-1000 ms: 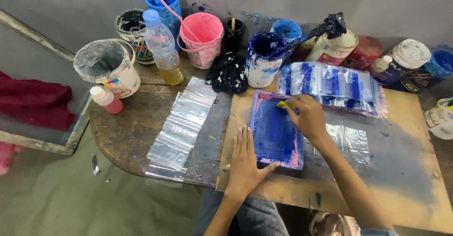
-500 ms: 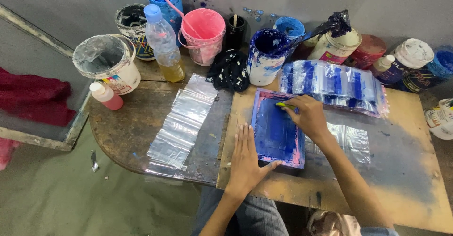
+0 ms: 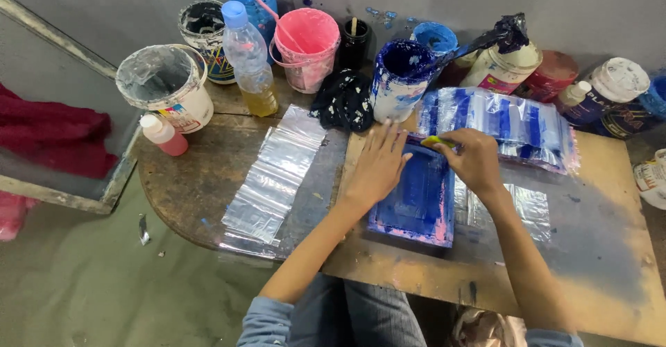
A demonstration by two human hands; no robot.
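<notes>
left hand flat, fingers spread, palm pressing down on the left edge of the blue-inked printing frame; grips nothing. right hand curled shut around a small yellow squeegee, held at the frame's top edge. frame lying flat on the wooden board, right in front of the body, pink showing along its bottom rim, clear plastic sheet poking out beside it on the right. stack of blue-printed bags just behind the right hand. row of unprinted clear bags to the left on the round dark table. behind: blue-smeared ink tub, pink bucket, plastic bottle with yellowish liquid, white pail, black rag.
</notes>
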